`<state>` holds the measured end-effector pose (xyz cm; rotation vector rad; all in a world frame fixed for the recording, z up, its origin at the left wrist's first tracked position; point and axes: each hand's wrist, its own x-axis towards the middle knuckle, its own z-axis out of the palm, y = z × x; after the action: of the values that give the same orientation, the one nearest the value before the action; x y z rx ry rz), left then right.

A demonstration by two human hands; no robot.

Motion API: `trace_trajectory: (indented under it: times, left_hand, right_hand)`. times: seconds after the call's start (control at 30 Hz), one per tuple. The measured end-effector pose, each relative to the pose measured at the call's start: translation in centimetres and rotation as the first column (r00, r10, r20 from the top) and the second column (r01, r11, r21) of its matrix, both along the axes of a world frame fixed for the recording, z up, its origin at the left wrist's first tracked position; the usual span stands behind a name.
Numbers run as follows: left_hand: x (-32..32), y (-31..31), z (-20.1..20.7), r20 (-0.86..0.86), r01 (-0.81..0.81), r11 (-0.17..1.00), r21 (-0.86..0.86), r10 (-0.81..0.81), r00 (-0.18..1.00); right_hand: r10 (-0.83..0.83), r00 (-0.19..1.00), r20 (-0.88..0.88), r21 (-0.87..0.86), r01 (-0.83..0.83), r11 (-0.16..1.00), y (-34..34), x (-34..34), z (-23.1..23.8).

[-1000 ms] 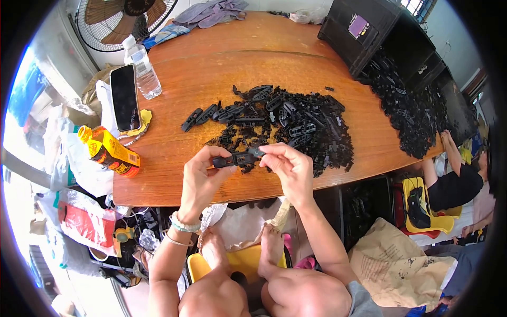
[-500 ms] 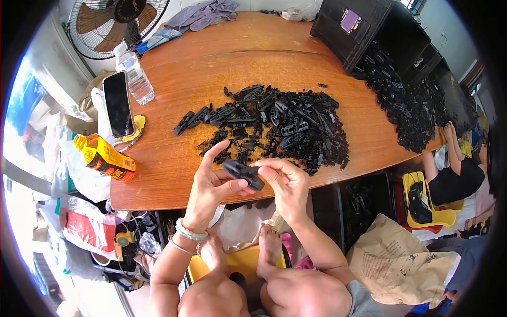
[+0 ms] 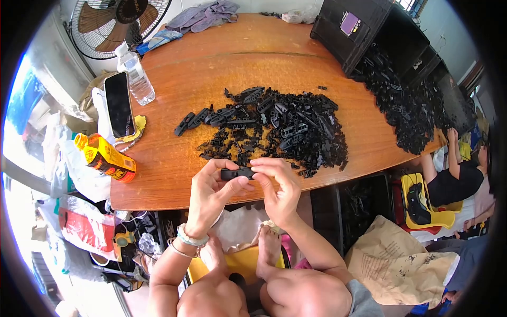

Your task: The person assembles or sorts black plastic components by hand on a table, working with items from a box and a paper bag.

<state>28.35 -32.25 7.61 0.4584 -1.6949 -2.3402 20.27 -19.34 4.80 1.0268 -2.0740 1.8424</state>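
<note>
Between my hands, over the table's near edge, is an elongated black plastic part [image 3: 236,173]. My left hand [image 3: 211,193] grips its left end with thumb and fingers. The fingers of my right hand [image 3: 279,189] are closed at its right end; whether they also pinch a smaller piece is hidden. Just beyond my hands lies a pile of black plastic pieces [image 3: 296,127], with long oval parts mixed among many small ones. A few of the oval parts [image 3: 191,122] sit apart at the pile's left.
On the wooden table [image 3: 174,164] at left are a yellow-orange bottle [image 3: 108,158], a phone [image 3: 119,104] and a clear water bottle [image 3: 136,76]. A tipped black crate [image 3: 364,31] spills black parts [image 3: 404,111] at right, where another person's arm [image 3: 453,153] reaches in.
The black part has turned from slanted to nearly level. My left index finger has come down from raised onto it, and my right hand has shifted slightly left.
</note>
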Motion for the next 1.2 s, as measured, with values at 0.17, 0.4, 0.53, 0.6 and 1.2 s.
trace_trajectory:
  times: [0.17, 0.4, 0.53, 0.6, 1.2]
  left_hand:
    - [0.1, -0.6, -0.7, -0.1, -0.061, 0.979, -0.194, 0.043, 0.994]
    - [0.1, -0.8, -0.9, -0.074, 0.057, 0.996, -0.075, -0.063, 0.995]
    - [-0.1, -0.3, -2.0, -0.081, -0.046, 0.927, -0.371, 0.017, 0.997]
    - [0.0, -0.1, -2.0, -0.078, -0.058, 0.941, -0.334, 0.034, 0.996]
    - [-6.9, -16.2, -8.7, -0.227, -0.325, 0.179, -0.929, 0.42, 0.879]
  right_hand:
    - [0.157, 0.959, 0.235, -0.012, -0.159, 0.987, 0.2, 0.5, 0.0]
    - [0.312, 0.731, 0.607, -0.15, -0.28, 0.948, 1.1, 0.2, -1.0]
    - [0.366, 0.56, 0.743, -0.225, -0.306, 0.925, 1.0, 0.4, 0.1]
    - [0.381, 0.548, 0.745, -0.24, -0.312, 0.919, 0.8, 0.4, -0.9]
    - [-0.05, 0.94, -0.338, 0.438, 0.204, 0.876, -1.6, -5.6, -2.4]
